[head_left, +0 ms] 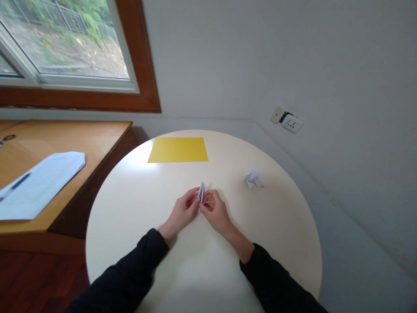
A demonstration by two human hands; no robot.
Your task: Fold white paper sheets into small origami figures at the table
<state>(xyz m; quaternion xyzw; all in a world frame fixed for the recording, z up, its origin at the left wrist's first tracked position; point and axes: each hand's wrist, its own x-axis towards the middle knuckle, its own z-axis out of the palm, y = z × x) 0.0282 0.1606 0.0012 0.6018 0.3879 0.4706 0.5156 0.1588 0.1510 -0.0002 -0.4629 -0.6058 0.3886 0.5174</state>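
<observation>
A small folded piece of pale blue-white paper [201,192] stands narrow and upright between my two hands over the round cream table [137,204]. My left hand [183,211] pinches its left side with the fingertips. My right hand [215,210] grips its right side, fingers curled onto the fold. Both sleeves are black. A finished-looking folded white paper shape [254,177] lies on the table to the right of my hands, apart from them. A flat yellow sheet [178,149] lies at the far side of the table.
A wooden desk [97,143] adjoins the table at left, carrying a printed white sheet [39,182] with a pen [16,186] on it. A window [65,43] with a wooden frame is behind. A wall socket [291,122] sits at right on the grey wall.
</observation>
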